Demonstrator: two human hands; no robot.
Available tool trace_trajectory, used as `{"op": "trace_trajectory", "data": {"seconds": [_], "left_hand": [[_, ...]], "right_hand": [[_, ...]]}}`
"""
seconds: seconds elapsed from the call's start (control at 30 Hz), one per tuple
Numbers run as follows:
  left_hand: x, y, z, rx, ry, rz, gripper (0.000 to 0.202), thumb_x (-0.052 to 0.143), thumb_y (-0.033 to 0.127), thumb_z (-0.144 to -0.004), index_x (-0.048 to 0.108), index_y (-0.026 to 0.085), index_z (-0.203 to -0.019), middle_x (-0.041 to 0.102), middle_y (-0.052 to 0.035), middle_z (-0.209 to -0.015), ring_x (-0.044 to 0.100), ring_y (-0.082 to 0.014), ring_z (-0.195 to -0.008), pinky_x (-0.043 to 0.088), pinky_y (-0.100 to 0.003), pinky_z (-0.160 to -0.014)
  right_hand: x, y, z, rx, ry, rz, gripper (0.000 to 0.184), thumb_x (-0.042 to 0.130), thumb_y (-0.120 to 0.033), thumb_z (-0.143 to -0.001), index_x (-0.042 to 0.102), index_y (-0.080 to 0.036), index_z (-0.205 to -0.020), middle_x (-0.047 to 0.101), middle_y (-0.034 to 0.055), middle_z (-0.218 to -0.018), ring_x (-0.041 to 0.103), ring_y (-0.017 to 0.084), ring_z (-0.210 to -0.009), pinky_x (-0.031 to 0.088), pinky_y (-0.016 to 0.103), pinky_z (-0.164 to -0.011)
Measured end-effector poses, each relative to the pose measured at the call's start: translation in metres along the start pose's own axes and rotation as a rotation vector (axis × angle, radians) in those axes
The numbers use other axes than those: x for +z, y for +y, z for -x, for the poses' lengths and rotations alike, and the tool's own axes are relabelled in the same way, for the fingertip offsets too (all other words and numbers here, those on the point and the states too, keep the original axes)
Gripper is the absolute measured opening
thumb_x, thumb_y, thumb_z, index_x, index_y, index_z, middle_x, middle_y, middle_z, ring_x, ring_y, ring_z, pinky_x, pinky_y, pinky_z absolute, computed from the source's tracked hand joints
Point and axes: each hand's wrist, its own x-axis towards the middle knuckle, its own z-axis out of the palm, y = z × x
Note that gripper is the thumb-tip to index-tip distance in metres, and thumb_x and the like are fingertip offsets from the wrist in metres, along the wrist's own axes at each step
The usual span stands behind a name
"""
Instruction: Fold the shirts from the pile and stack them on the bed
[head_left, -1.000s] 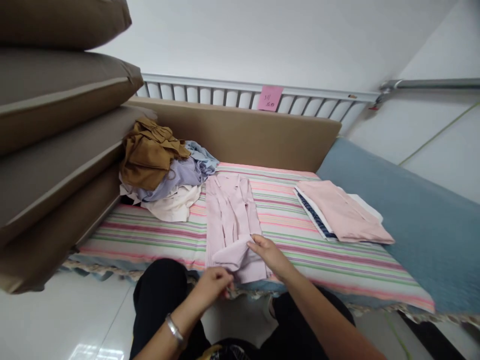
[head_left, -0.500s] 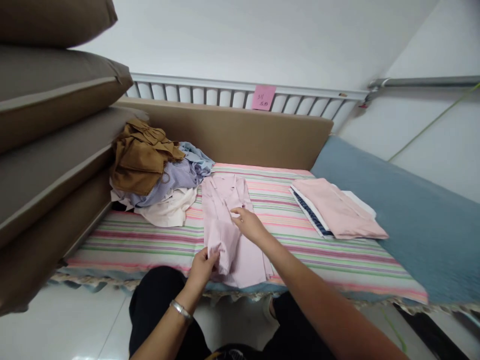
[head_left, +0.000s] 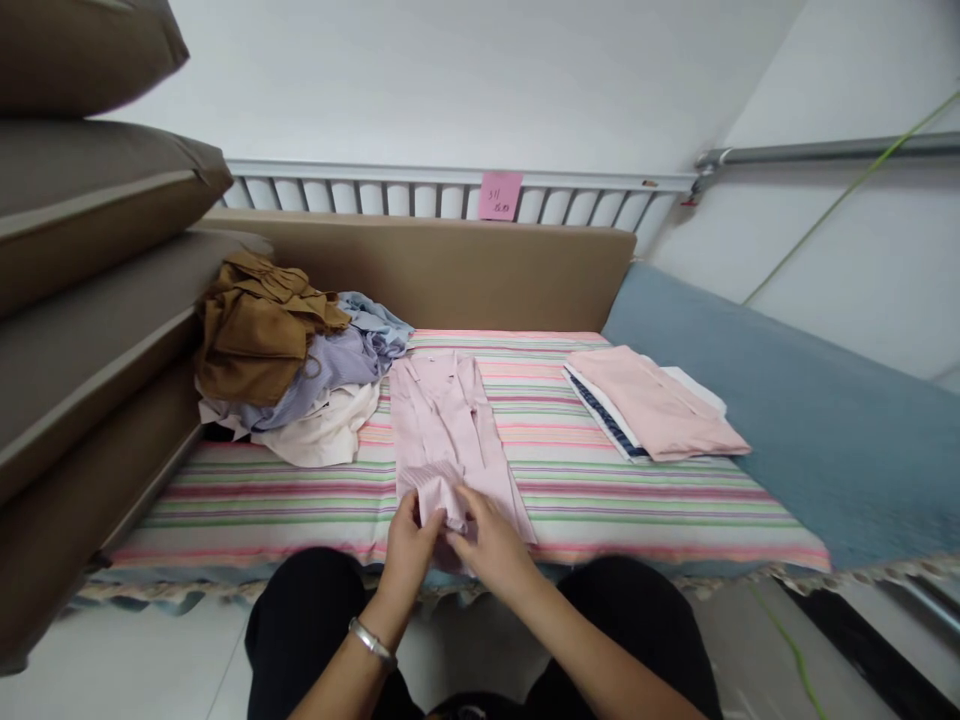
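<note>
A pale pink shirt (head_left: 444, 425) lies lengthwise on the striped sheet (head_left: 600, 495), folded into a narrow strip. My left hand (head_left: 409, 545) and my right hand (head_left: 491, 545) are close together at its near end, by the bed's front edge. Both pinch the hem there, fingers closed on the cloth. A silver bracelet (head_left: 373, 641) is on my left wrist.
A heap of unfolded clothes (head_left: 285, 365), brown, lilac and cream, lies at the left. A folded stack (head_left: 649, 405) topped with pink sits at the right, beside a blue blanket (head_left: 810, 430). Brown cushions (head_left: 82, 290) are piled at the left; a tan headboard (head_left: 450, 270) stands behind.
My right hand has drawn back from the middle of the shirt to its near end, joining my left hand on the hem. The view has shifted slightly right.
</note>
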Motion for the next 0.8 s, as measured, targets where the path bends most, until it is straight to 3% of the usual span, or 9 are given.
{"op": "trace_trajectory", "data": {"seconds": [0.1, 0.17, 0.33, 0.4, 0.47, 0.6, 0.7, 0.73, 0.8], "left_hand": [[0.005, 0.002, -0.002, 0.013, -0.039, 0.016, 0.041, 0.065, 0.025, -0.065, 0.055, 0.017, -0.104, 0.060, 0.0014, -0.077, 0.057, -0.0139, -0.069, 0.045, -0.026, -0.069], [0.006, 0.002, -0.004, 0.040, -0.043, -0.039, 0.039, 0.063, 0.025, -0.065, 0.056, 0.017, -0.103, 0.054, 0.0049, -0.068, 0.053, -0.0119, -0.061, 0.044, -0.025, -0.064], [0.003, 0.006, -0.007, 0.145, 0.043, -0.316, 0.027, 0.052, 0.018, -0.071, 0.057, 0.018, -0.098, 0.049, 0.0055, -0.063, 0.050, -0.0125, -0.058, 0.040, -0.026, -0.061], [0.002, 0.007, -0.006, 0.211, 0.092, -0.424, 0.027, 0.048, 0.014, -0.071, 0.057, 0.018, -0.096, 0.050, 0.0038, -0.065, 0.050, -0.0137, -0.061, 0.041, -0.027, -0.063], [0.003, 0.009, -0.003, 0.303, 0.094, -0.490, 0.024, 0.046, 0.011, -0.072, 0.057, 0.018, -0.092, 0.053, 0.0006, -0.071, 0.052, -0.0150, -0.067, 0.042, -0.028, -0.067], [0.013, 0.015, 0.009, 0.544, -0.103, -0.529, 0.019, 0.043, 0.009, -0.078, 0.057, 0.018, -0.086, 0.056, -0.0038, -0.079, 0.053, -0.0166, -0.078, 0.044, -0.029, -0.072], [0.015, 0.018, 0.011, 0.616, -0.266, -0.478, 0.020, 0.043, 0.013, -0.082, 0.058, 0.019, -0.093, 0.058, -0.0051, -0.084, 0.054, -0.0169, -0.083, 0.044, -0.030, -0.076], [0.013, 0.018, 0.009, 0.593, -0.266, -0.443, 0.020, 0.044, 0.015, -0.083, 0.058, 0.019, -0.095, 0.058, -0.0051, -0.086, 0.054, -0.0167, -0.083, 0.044, -0.030, -0.076], [0.006, 0.013, -0.002, 0.466, -0.156, -0.353, 0.018, 0.047, 0.020, -0.082, 0.059, 0.018, -0.095, 0.059, -0.0048, -0.086, 0.055, -0.0160, -0.081, 0.044, -0.030, -0.076]], "right_hand": [[0.006, 0.005, -0.014, 0.069, 0.063, -0.045, 0.040, 0.048, -0.022, -0.077, 0.056, -0.017, -0.116, 0.066, 0.0079, -0.100, 0.061, 0.020, -0.089, 0.047, 0.032, -0.080], [0.008, 0.012, -0.021, 0.116, 0.101, -0.086, 0.033, 0.046, -0.022, -0.077, 0.059, -0.016, -0.106, 0.065, 0.0051, -0.081, 0.061, 0.019, -0.074, 0.046, 0.029, -0.069], [0.003, 0.023, -0.021, 0.144, 0.174, -0.019, 0.036, 0.045, -0.022, -0.077, 0.057, -0.014, -0.111, 0.058, 0.0008, -0.067, 0.055, 0.017, -0.063, 0.043, 0.027, -0.060], [-0.001, 0.021, -0.016, 0.176, 0.158, 0.062, 0.042, 0.043, -0.019, -0.077, 0.055, -0.014, -0.118, 0.058, 0.0014, -0.069, 0.056, 0.018, -0.064, 0.044, 0.028, -0.063], [-0.004, 0.018, -0.012, 0.179, 0.134, 0.160, 0.054, 0.045, -0.016, -0.075, 0.047, -0.014, -0.129, 0.062, 0.0058, -0.083, 0.059, 0.020, -0.076, 0.046, 0.031, -0.071], [-0.006, 0.010, -0.012, 0.094, 0.106, 0.241, 0.070, 0.050, -0.015, -0.072, 0.036, -0.022, -0.140, 0.055, 0.0115, -0.122, 0.054, 0.025, -0.107, 0.043, 0.036, -0.089], [-0.007, 0.015, -0.022, 0.141, 0.145, 0.085, 0.065, 0.042, -0.008, -0.068, 0.050, -0.021, -0.131, 0.060, 0.0092, -0.120, 0.055, 0.023, -0.109, 0.041, 0.036, -0.095], [-0.007, 0.019, -0.026, 0.183, 0.186, -0.019, 0.063, 0.040, -0.007, -0.066, 0.055, -0.019, -0.126, 0.061, 0.0089, -0.118, 0.055, 0.022, -0.108, 0.041, 0.035, -0.095], [-0.007, 0.026, -0.030, 0.331, 0.275, -0.309, 0.059, 0.040, -0.009, -0.063, 0.059, -0.016, -0.118, 0.064, 0.0090, -0.112, 0.060, 0.022, -0.101, 0.047, 0.035, -0.088]]}}
